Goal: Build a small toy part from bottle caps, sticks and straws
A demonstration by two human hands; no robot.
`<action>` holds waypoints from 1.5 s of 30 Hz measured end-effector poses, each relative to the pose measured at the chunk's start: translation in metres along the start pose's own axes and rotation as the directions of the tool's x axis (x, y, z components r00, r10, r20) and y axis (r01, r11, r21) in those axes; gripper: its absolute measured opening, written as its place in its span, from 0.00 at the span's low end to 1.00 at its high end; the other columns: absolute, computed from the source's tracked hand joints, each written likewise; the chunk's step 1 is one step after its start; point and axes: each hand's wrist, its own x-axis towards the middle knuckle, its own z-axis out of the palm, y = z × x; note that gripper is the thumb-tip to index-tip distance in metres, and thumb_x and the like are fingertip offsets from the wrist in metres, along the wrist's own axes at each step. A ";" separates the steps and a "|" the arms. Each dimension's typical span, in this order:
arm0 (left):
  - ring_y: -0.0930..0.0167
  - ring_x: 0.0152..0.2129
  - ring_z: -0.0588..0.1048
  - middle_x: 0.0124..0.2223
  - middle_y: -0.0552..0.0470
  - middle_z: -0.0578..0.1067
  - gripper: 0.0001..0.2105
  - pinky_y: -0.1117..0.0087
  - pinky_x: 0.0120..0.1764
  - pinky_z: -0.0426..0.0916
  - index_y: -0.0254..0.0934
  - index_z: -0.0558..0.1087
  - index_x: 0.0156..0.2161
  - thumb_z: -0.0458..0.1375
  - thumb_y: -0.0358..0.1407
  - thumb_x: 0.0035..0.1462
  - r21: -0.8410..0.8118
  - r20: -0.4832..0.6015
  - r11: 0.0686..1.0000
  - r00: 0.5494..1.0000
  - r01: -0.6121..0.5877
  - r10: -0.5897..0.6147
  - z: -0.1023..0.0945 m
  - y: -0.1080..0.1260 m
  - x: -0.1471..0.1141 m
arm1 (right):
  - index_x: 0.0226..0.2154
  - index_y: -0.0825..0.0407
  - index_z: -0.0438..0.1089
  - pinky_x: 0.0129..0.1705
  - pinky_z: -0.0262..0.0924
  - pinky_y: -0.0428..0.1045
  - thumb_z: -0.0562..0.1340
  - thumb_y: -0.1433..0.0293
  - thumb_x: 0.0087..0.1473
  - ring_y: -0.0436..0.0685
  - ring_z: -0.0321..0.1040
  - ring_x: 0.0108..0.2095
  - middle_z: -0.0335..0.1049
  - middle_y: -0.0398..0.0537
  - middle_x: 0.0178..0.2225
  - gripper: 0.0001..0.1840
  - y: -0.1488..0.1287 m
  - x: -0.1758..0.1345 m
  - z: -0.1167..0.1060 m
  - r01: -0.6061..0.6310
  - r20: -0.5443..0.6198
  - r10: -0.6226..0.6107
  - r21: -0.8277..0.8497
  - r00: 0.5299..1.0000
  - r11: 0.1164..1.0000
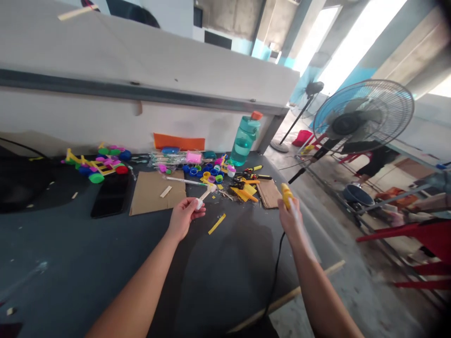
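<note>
My left hand [183,218] pinches a short wooden craft stick that has a white bottle cap [199,203] at its near end and a whitish round piece [211,188] at its far end. Wrapped in my right hand [291,219] is a yellow hot glue gun [286,195], its nozzle away from me; a black cord [278,256] hangs below it. Between the hands, a yellow strip [216,224] lies on the dark table [225,272]. Past my left hand, a cardboard sheet [148,192] carries a small wooden piece [166,191].
Coloured bottle caps [211,172] and yellow-handled tools [246,188] lie beyond my hands. A teal water bottle [243,143] stands by the partition. At left are a black phone [110,197] and cap-and-stick assemblies [102,164]. A large fan [362,117] stands at right.
</note>
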 end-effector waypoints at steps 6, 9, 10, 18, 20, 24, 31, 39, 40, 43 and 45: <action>0.74 0.25 0.76 0.32 0.50 0.77 0.17 0.71 0.32 0.73 0.32 0.70 0.35 0.63 0.44 0.47 0.044 0.005 0.998 0.999 -0.035 0.034 0.001 -0.003 -0.001 | 0.52 0.56 0.55 0.40 0.58 0.51 0.51 0.63 0.59 0.61 0.68 0.43 0.69 0.59 0.44 0.21 0.019 0.013 0.018 0.118 0.167 -0.036 -0.512 0.985 0.851; 0.74 0.25 0.76 0.31 0.50 0.77 0.16 0.71 0.32 0.73 0.31 0.70 0.35 0.63 0.44 0.48 0.083 0.000 0.995 0.999 -0.054 0.055 0.002 -0.005 -0.001 | 0.52 0.58 0.56 0.43 0.58 0.53 0.51 0.65 0.59 0.63 0.67 0.45 0.68 0.61 0.44 0.21 0.018 0.021 0.016 0.145 0.218 -0.028 -0.546 0.976 0.825; 0.74 0.25 0.76 0.30 0.50 0.76 0.16 0.71 0.32 0.73 0.31 0.70 0.35 0.63 0.44 0.48 0.094 -0.001 0.994 0.998 -0.057 0.057 0.002 -0.005 -0.001 | 0.52 0.58 0.57 0.43 0.58 0.54 0.52 0.64 0.58 0.64 0.67 0.45 0.67 0.62 0.44 0.21 0.016 0.023 0.013 0.153 0.236 -0.020 -0.560 0.972 0.814; 0.74 0.25 0.76 0.31 0.51 0.76 0.16 0.71 0.32 0.72 0.32 0.69 0.35 0.64 0.43 0.47 0.085 -0.018 0.996 1.000 -0.010 0.012 0.003 -0.004 0.001 | 0.45 0.53 0.65 0.44 0.57 0.51 0.51 0.64 0.59 0.60 0.65 0.44 0.68 0.56 0.42 0.15 -0.064 -0.023 0.010 0.519 0.411 -0.369 -0.358 0.834 0.776; 0.75 0.25 0.76 0.30 0.52 0.76 0.16 0.72 0.33 0.72 0.33 0.69 0.35 0.64 0.42 0.47 0.077 -0.017 0.997 1.000 0.005 -0.004 0.003 -0.003 0.000 | 0.41 0.51 0.67 0.42 0.58 0.48 0.54 0.63 0.58 0.57 0.67 0.41 0.70 0.52 0.39 0.12 -0.084 -0.044 0.030 0.607 0.604 -0.407 -0.167 0.686 0.777; 0.75 0.26 0.75 0.31 0.52 0.76 0.15 0.72 0.34 0.72 0.33 0.69 0.36 0.65 0.40 0.47 0.058 0.012 0.998 1.000 0.021 -0.022 0.002 0.000 -0.001 | 0.41 0.55 0.67 0.37 0.57 0.49 0.61 0.61 0.53 0.59 0.68 0.38 0.69 0.55 0.39 0.17 -0.102 -0.061 0.069 0.563 0.670 -0.304 -0.206 0.677 0.800; 0.75 0.27 0.74 0.32 0.52 0.75 0.15 0.73 0.33 0.71 0.33 0.73 0.39 0.63 0.41 0.48 0.084 0.062 0.995 0.997 0.047 -0.052 0.000 0.002 -0.002 | 0.31 0.51 0.69 0.33 0.54 0.44 0.62 0.71 0.50 0.51 0.66 0.33 0.68 0.43 0.31 0.02 -0.098 -0.053 0.094 0.498 0.726 -0.274 -0.109 0.631 0.860; 0.74 0.26 0.72 0.30 0.53 0.73 0.13 0.73 0.28 0.69 0.34 0.72 0.37 0.60 0.42 0.50 0.143 0.066 0.989 0.997 0.034 -0.044 0.002 0.003 -0.005 | 0.34 0.50 0.68 0.38 0.56 0.46 0.65 0.68 0.48 0.54 0.65 0.38 0.64 0.46 0.36 0.09 -0.098 -0.056 0.083 0.564 0.731 -0.334 -0.083 0.595 0.821; 0.73 0.27 0.72 0.31 0.52 0.73 0.13 0.73 0.28 0.69 0.34 0.72 0.37 0.60 0.42 0.50 0.149 0.062 0.988 0.997 0.031 -0.041 0.002 0.003 -0.005 | 0.32 0.50 0.68 0.39 0.56 0.46 0.65 0.68 0.48 0.54 0.65 0.38 0.64 0.46 0.35 0.07 -0.099 -0.055 0.081 0.580 0.745 -0.338 -0.081 0.576 0.811; 0.71 0.28 0.73 0.33 0.50 0.74 0.13 0.73 0.27 0.69 0.33 0.72 0.37 0.60 0.42 0.49 0.171 0.049 0.985 0.998 0.019 -0.028 0.003 0.003 -0.005 | 0.31 0.50 0.68 0.39 0.55 0.46 0.64 0.69 0.49 0.54 0.65 0.38 0.65 0.45 0.35 0.05 -0.102 -0.054 0.077 0.606 0.761 -0.353 -0.066 0.544 0.792; 0.71 0.28 0.73 0.34 0.48 0.74 0.14 0.72 0.27 0.69 0.33 0.72 0.37 0.60 0.42 0.49 0.186 0.042 0.983 0.999 0.011 -0.019 0.003 0.003 -0.004 | 0.36 0.50 0.67 0.37 0.55 0.45 0.63 0.69 0.50 0.53 0.65 0.36 0.65 0.45 0.35 0.08 -0.102 -0.055 0.074 0.612 0.763 -0.352 -0.071 0.542 0.788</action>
